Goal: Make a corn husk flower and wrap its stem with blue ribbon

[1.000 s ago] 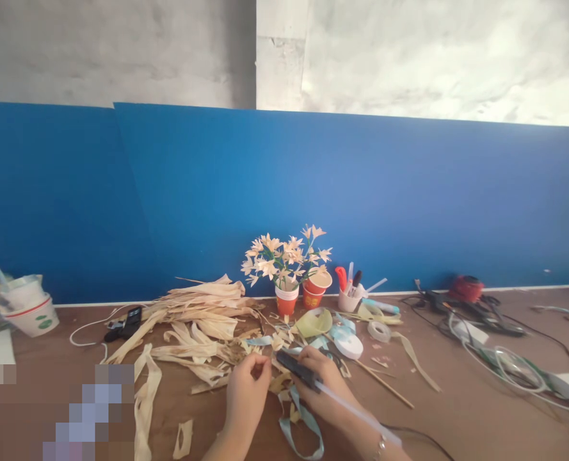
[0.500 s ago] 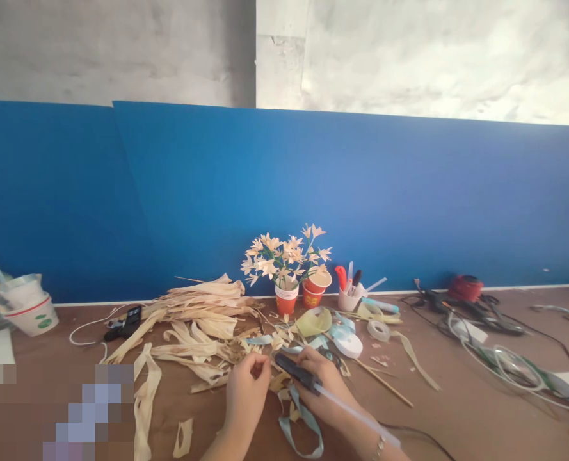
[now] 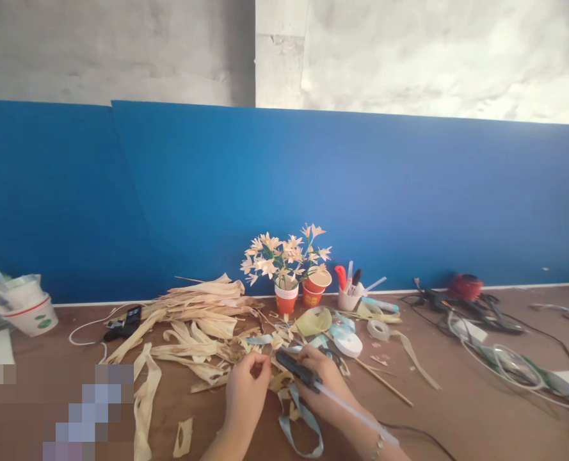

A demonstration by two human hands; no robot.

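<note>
My right hand [image 3: 320, 378] is wrapped round a black glue gun [image 3: 296, 369], with a clear glue stick [image 3: 356, 413] sticking out of its back end toward my wrist. The gun's front end points at my left hand [image 3: 249, 384], whose fingers are pinched together; what they hold is too small to make out. Behind my hands, pale dried-husk flowers [image 3: 288, 253] on green stems stand in a stack of red and white paper cups [image 3: 285, 299]. Dried husks [image 3: 202, 307] lie in a heap to the left. Under my right hand a light blue ribbon [image 3: 303, 429] lies curled.
Further right are another red cup stack [image 3: 312, 298], a pen cup [image 3: 348, 299], a ribbon roll [image 3: 349, 346], tape [image 3: 379, 330] and a thin stick [image 3: 384, 382]. Cables [image 3: 514, 378] lie at far right, a white cup [image 3: 34, 317] at far left. A blue partition [image 3: 284, 173] stands behind.
The glue gun in my right hand has tilted slightly, its front end a little higher. My left hand has stayed nearly still in its pinch.
</note>
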